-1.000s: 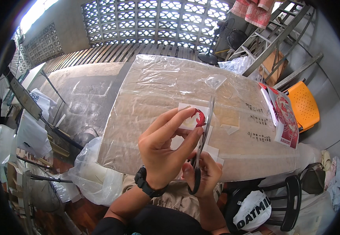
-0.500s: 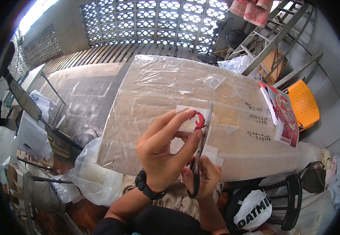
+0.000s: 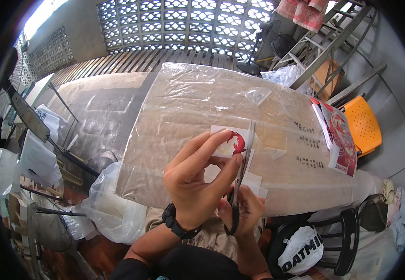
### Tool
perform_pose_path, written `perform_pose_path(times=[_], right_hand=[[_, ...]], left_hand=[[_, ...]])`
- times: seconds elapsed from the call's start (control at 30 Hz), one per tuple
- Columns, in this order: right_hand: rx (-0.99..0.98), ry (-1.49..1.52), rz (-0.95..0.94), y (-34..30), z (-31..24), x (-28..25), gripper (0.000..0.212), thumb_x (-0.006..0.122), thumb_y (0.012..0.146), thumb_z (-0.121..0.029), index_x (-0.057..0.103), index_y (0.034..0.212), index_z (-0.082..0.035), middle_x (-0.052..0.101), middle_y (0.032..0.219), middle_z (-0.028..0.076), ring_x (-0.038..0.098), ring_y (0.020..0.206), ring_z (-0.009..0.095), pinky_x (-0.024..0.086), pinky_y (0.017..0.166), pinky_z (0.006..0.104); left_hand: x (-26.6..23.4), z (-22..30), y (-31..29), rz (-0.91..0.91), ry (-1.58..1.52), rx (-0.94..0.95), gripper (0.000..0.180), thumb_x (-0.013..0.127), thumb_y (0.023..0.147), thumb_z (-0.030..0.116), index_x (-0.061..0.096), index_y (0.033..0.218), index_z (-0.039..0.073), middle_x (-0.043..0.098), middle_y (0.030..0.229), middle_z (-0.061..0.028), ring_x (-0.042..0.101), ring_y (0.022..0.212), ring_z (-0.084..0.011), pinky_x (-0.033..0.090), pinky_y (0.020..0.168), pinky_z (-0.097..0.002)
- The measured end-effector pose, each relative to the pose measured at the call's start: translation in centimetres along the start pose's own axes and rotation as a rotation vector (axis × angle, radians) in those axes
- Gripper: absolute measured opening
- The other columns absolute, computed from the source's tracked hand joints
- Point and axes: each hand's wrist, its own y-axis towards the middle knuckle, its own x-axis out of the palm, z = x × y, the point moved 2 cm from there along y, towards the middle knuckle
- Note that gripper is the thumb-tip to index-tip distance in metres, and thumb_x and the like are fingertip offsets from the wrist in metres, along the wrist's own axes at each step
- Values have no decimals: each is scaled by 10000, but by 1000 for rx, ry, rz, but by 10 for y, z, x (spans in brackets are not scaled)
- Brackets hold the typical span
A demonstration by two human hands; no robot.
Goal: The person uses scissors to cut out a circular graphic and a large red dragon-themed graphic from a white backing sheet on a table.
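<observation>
My left hand [image 3: 194, 183], with a black watch on its wrist, pinches a small white card [image 3: 218, 133] printed with a curling red design. Below and to the right of it, my right hand [image 3: 248, 213] grips a pair of scissors [image 3: 246, 161] by the black handles. The long blades point away from me and lie along the card's right edge; whether they bite into it I cannot tell. White paper pieces [image 3: 255, 183] lie on the table beneath, partly hidden by my hands.
The table [image 3: 184, 102] is covered in clear plastic over brown board with handwriting. Red printed sheets [image 3: 342, 140] overhang its right edge beside an orange chair [image 3: 363, 123]. A black stool [image 3: 347, 240] stands near right, a plastic bag [image 3: 113, 210] near left, a ladder [image 3: 321, 49] at back right.
Both hands, the card and the scissors hold almost the same pose. The whole view has shifted very slightly.
</observation>
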Motion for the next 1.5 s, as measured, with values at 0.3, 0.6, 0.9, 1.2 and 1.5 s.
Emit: perform_pose_path(times=[0.3,0.6,0.9,1.2,1.5], right_hand=[[-7,-75,6,0,5,0,185,763,809,-110,653,925,-17,578,597,8,498,505,41,386,489,199],[-23,7,-18,1,2,-2,198,763,813,-124,655,926,-2,592,601,11,513,516,39,393,493,194],[14,16,-23,-1,3,-2,214,763,828,-142,653,931,10,608,622,19,526,529,43,404,500,196],[-27,-34,-14,-1,2,-1,217,768,816,-120,655,942,15,619,633,37,525,539,39,406,508,196],[-15,-37,16,-1,3,1,192,764,814,-83,653,940,9,593,609,18,512,542,25,403,512,195]], left_hand=[[0,-7,-1,6,18,7,415,725,784,-137,665,1189,-66,645,1166,-160,707,906,-169,583,728,-250],[-1,-6,1,3,42,49,412,741,774,-129,674,1175,-62,652,1158,-163,713,888,-167,582,712,-250],[0,-4,0,6,45,42,414,750,775,-112,676,1178,-55,659,1159,-167,723,868,-162,576,705,-244],[0,-2,0,5,62,52,407,744,780,-110,676,1178,-55,659,1163,-162,720,872,-163,583,699,-249],[2,-4,0,18,50,52,405,733,781,-119,673,1177,-61,657,1157,-164,719,869,-167,581,701,-247]])
